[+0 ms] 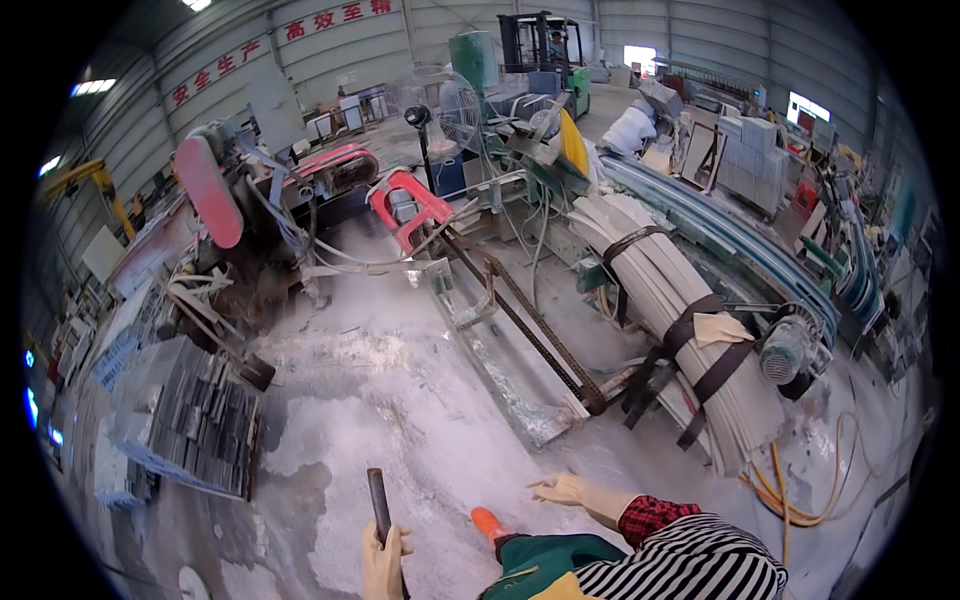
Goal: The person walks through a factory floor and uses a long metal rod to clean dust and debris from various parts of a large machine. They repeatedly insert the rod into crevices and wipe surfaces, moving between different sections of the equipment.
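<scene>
My left hand, in a pale cream glove, is closed around a dark metal rod at the lower edge. The rod stands nearly upright and its top end sticks out above my fingers; its lower part runs out of the picture. My right hand, gloved alike, reaches out to the left over the floor with its fingers stretched and nothing in them. A red checked cuff and a black-and-white striped sleeve cover that arm. An orange boot shows between my hands.
Ahead is a long metal frame with a chain. A strapped bundle of pale strips lies to its right, near a motor and a yellow hose. Stacked dark slabs stand left. A forklift is far back. The floor looks wet.
</scene>
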